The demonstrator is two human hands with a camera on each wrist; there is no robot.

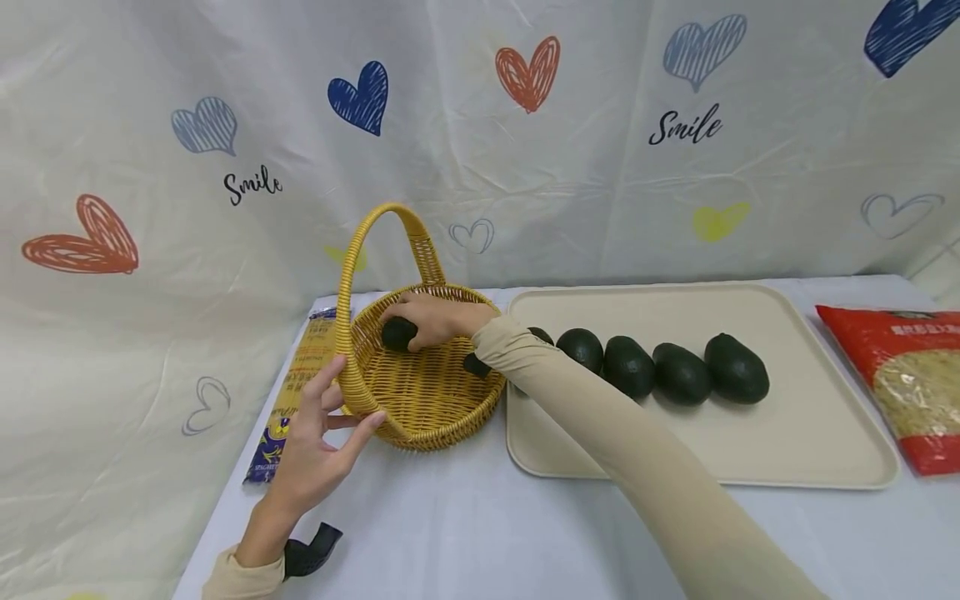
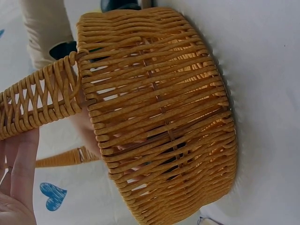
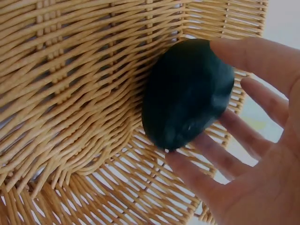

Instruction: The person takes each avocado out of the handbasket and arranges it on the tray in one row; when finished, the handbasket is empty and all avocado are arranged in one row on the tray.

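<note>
A yellow wicker basket with a tall arched handle stands on the white-covered table. My left hand holds the near foot of the handle, thumb on one side and fingers on the other; in the left wrist view the fingers lie against the woven handle. Inside the basket, my right hand grips a dark green avocado. The right wrist view shows this avocado against the wicker, with thumb and fingertips around it.
Right of the basket lies a beige tray with several avocados in a row, partly behind my right forearm. A yellow spaghetti packet lies left of the basket. A red bag sits at the far right. A heart-printed curtain hangs behind.
</note>
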